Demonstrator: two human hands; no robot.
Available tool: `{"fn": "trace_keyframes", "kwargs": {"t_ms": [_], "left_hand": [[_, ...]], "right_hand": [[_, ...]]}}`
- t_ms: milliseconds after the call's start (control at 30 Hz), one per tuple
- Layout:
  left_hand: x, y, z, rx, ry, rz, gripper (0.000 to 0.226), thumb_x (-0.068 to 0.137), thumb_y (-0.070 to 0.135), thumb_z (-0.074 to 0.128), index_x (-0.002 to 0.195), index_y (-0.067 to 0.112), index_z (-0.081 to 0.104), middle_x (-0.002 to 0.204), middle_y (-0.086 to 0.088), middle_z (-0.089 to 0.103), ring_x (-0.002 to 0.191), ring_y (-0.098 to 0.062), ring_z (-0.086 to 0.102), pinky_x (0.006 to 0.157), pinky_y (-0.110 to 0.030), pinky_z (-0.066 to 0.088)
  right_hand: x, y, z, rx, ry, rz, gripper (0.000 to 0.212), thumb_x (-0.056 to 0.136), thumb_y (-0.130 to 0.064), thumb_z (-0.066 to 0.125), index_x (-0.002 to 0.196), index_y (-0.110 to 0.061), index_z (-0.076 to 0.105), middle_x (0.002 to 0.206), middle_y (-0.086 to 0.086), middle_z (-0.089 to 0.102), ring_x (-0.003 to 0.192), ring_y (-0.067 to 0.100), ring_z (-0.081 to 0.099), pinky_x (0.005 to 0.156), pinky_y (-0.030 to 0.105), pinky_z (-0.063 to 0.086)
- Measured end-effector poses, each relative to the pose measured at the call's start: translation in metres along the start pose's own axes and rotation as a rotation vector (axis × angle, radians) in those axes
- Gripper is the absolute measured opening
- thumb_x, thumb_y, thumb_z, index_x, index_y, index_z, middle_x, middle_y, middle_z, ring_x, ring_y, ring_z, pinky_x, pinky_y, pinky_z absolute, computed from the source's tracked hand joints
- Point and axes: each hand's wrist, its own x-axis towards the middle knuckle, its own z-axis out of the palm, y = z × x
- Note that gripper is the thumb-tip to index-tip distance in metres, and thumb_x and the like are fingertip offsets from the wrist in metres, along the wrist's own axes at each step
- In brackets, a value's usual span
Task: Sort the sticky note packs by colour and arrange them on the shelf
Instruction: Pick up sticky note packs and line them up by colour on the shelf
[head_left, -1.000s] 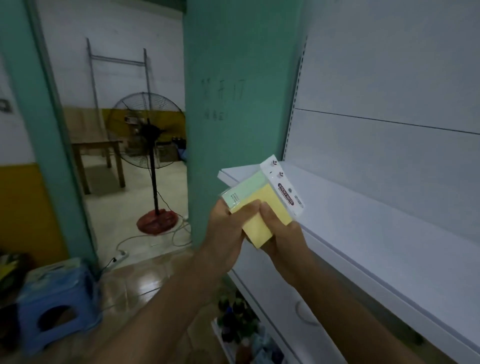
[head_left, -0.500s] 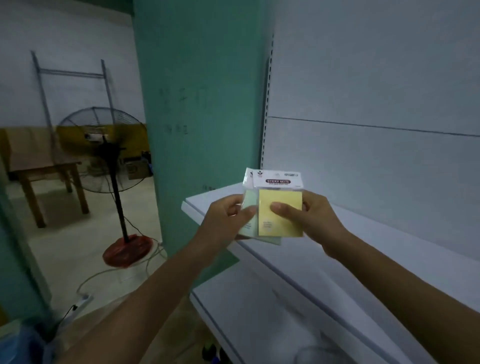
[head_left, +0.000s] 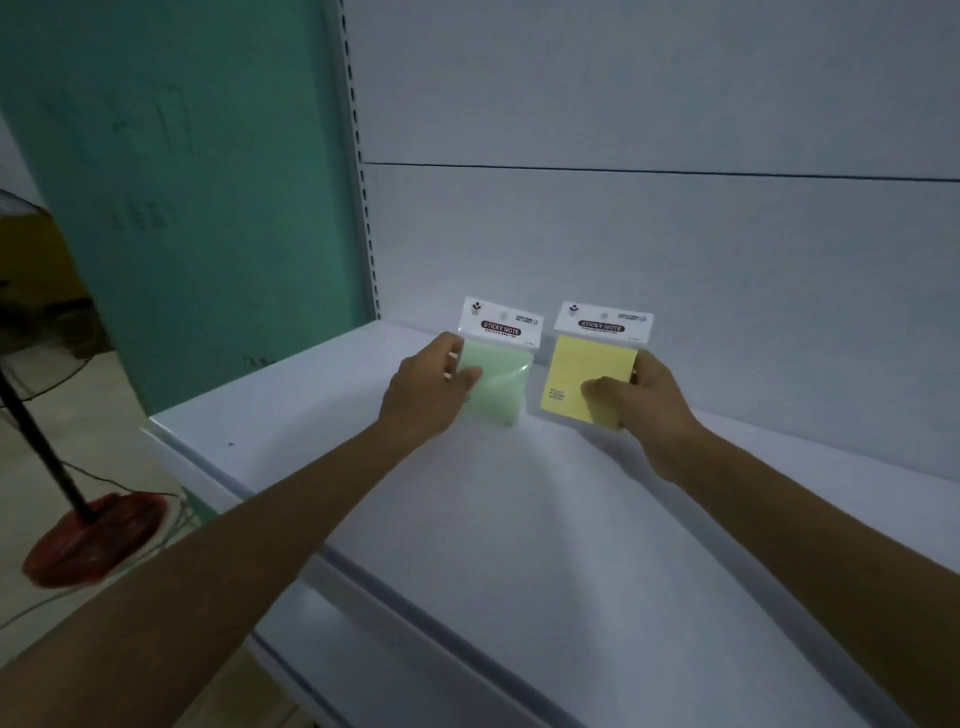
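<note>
A green sticky note pack (head_left: 501, 382) stands upright near the back of the white shelf (head_left: 519, 519), and my left hand (head_left: 428, 389) grips its left edge, thumb across the front. A short gap to its right, a yellow sticky note pack (head_left: 587, 366) stands upright too, held by my right hand (head_left: 641, 402) with the thumb on its face and fingers behind its right side. Both packs carry white header cards reading "STICKY NOTE". Their bottom edges are at or just above the shelf surface; I cannot tell if they touch it.
The shelf's white back panel (head_left: 649, 234) rises behind the packs. A teal pillar (head_left: 197, 197) stands at the shelf's left end. A floor fan with a red base (head_left: 93, 540) and cables is on the floor at left. A lower shelf (head_left: 322, 644) shows below the front edge.
The two packs were held together in front of me; now they are separated, green left and yellow right, and both hands have reached forward to the back of the shelf.
</note>
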Motion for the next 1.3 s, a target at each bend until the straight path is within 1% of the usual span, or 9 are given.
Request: {"fn": "trace_keyframes", "kwargs": {"t_ms": [133,233,400,667,733,900,1000,1200,1300], "left_hand": [[0.032,-0.007,0.011,0.16,-0.037,0.039,0.021,0.09,0.035,0.053,0.108,0.024,0.052,0.093,0.007,0.06,0.088,-0.024,0.062,0.078,-0.034,0.049],[0.054,-0.019,0.018,0.158,-0.06,0.045,0.023,0.09,0.035,0.054,0.109,0.023,0.053,0.093,0.007,0.058,0.092,-0.025,0.06,0.076,-0.032,0.044],[0.09,-0.044,0.026,0.16,-0.107,0.127,0.029,0.091,0.039,0.054,0.114,0.021,0.052,0.103,0.001,0.065,0.095,-0.027,0.062,0.076,-0.033,0.044],[0.151,-0.079,0.016,0.088,-0.25,0.265,0.032,0.089,0.036,0.058,0.115,0.017,0.056,0.087,0.003,0.06,0.087,-0.027,0.064,0.078,-0.039,0.053],[0.161,-0.082,0.016,0.033,-0.293,0.317,0.031,0.089,0.032,0.06,0.114,0.013,0.057,0.084,0.001,0.06,0.084,-0.027,0.065,0.076,-0.037,0.053],[0.172,-0.097,0.027,-0.048,-0.257,0.447,0.029,0.09,0.032,0.059,0.108,0.01,0.059,0.085,-0.001,0.064,0.075,-0.017,0.057,0.066,-0.026,0.04],[0.174,-0.103,0.032,-0.06,-0.265,0.473,0.031,0.091,0.035,0.055,0.109,0.01,0.057,0.093,-0.007,0.066,0.081,-0.023,0.06,0.068,-0.03,0.044],[0.173,-0.101,0.036,-0.027,-0.306,0.481,0.037,0.09,0.035,0.053,0.116,0.009,0.052,0.106,-0.011,0.062,0.096,-0.03,0.059,0.075,-0.033,0.044],[0.174,-0.102,0.035,-0.054,-0.311,0.403,0.031,0.088,0.039,0.057,0.1,0.01,0.06,0.094,-0.007,0.068,0.09,-0.029,0.063,0.076,-0.036,0.05]], "right_hand": [[0.004,0.009,-0.007,0.013,0.13,0.03,0.036,0.084,-0.005,0.065,0.118,-0.011,0.053,0.108,0.006,0.065,0.093,0.022,0.064,0.068,0.028,0.051],[0.002,0.015,-0.006,-0.005,0.151,0.089,0.036,0.085,-0.004,0.066,0.118,-0.012,0.055,0.109,0.006,0.064,0.087,0.018,0.064,0.058,0.021,0.054],[0.018,0.018,0.002,-0.346,0.235,0.046,0.037,0.08,-0.014,0.071,0.115,-0.014,0.057,0.113,0.007,0.065,0.101,0.025,0.063,0.091,0.045,0.052],[0.054,0.014,0.042,-0.962,0.409,0.13,0.051,0.082,-0.05,0.063,0.118,-0.018,0.048,0.106,0.003,0.061,0.099,0.03,0.059,0.074,0.035,0.044],[0.066,0.013,0.052,-0.943,0.451,0.157,0.051,0.081,-0.047,0.065,0.117,-0.016,0.047,0.107,0.005,0.061,0.099,0.03,0.059,0.076,0.037,0.046],[0.079,0.025,0.061,-0.505,0.715,0.203,0.049,0.066,-0.042,0.081,0.097,-0.02,0.051,0.102,0.0,0.065,0.092,0.024,0.064,0.085,0.047,0.052],[0.077,0.032,0.066,-0.537,0.835,0.166,0.046,0.064,-0.046,0.08,0.094,-0.024,0.054,0.093,-0.008,0.064,0.092,0.017,0.064,0.083,0.041,0.051],[0.077,0.035,0.067,-0.552,0.843,0.115,0.04,0.064,-0.048,0.078,0.089,-0.028,0.055,0.089,-0.01,0.067,0.086,0.018,0.066,0.082,0.045,0.053],[0.077,0.037,0.066,-0.526,0.823,0.075,0.034,0.066,-0.046,0.078,0.087,-0.03,0.056,0.087,-0.01,0.066,0.086,0.017,0.065,0.082,0.047,0.053]]}}
